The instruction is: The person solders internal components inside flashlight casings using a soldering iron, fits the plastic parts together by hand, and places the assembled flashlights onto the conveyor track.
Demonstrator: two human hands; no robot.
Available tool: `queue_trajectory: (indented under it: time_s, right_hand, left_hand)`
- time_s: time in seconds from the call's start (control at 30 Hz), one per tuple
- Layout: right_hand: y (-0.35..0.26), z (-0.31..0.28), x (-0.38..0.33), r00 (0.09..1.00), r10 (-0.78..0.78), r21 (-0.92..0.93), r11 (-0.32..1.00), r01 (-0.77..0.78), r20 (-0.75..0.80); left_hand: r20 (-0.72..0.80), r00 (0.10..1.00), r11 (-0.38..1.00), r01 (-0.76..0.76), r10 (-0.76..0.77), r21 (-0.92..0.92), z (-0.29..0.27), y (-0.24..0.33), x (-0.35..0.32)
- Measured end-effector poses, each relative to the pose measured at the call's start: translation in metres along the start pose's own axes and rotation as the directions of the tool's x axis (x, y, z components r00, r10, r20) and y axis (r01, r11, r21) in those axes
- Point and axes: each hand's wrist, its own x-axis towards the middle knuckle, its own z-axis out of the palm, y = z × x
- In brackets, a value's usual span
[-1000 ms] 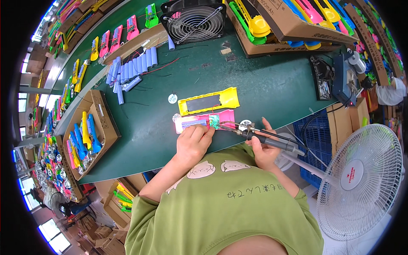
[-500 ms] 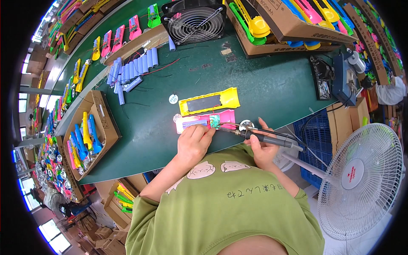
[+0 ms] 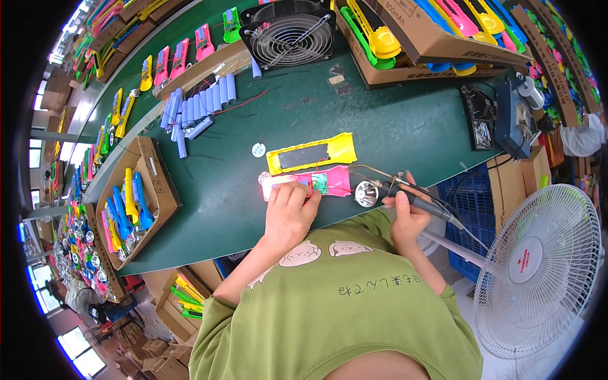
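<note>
On the green bench lies a pink flashlight casing half (image 3: 341,180) with a green circuit board (image 3: 320,183) inside it. My left hand (image 3: 288,212) is closed, its bent fingers pressing on the casing's left part and covering some of the inside. My right hand (image 3: 408,218) grips a soldering iron (image 3: 425,204) by its dark handle. A thin bent metal tube runs along the iron and points left, off the board. Close to the iron's front end sits a shiny round reflector (image 3: 366,194). A yellow casing half (image 3: 342,148) lies just beyond the pink one, thin wires between them.
Purple battery cells (image 3: 202,104) are heaped at the back left, near a black fan (image 3: 288,35). Cartons (image 3: 437,75) of coloured casings stand at the back right, another carton (image 3: 166,183) at the left. A blue soldering station (image 3: 512,117) is at the right; a white fan (image 3: 538,269) stands beside me.
My right hand has drawn the soldering iron right, away from the circuit board, and the reflector shows more fully. My left hand stays on the pink casing.
</note>
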Motion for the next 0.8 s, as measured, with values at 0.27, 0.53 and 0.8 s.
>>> queue_trajectory:
  time_s: [0.27, 0.53, 0.8]
  right_hand:
    - [0.005, -0.012, 0.016, 0.981, -0.125, -0.014, 0.992, 0.125, -0.146]
    - [0.013, -0.03, 0.027, 0.941, -0.179, -0.066, 0.984, 0.167, -0.288]
    - [0.005, -0.024, 0.053, 0.934, -0.21, -0.17, 0.971, 0.166, -0.289]
  left_hand:
    - [0.107, 0.904, 0.906, 0.398, -0.414, 0.144, 0.001, -0.072, 0.025]
    - [-0.05, 0.847, 0.848, 0.528, -0.53, -0.038, -0.012, -0.044, -0.016]
    - [0.024, 0.925, 0.903, 0.376, -0.38, -0.206, 0.001, -0.043, -0.025]
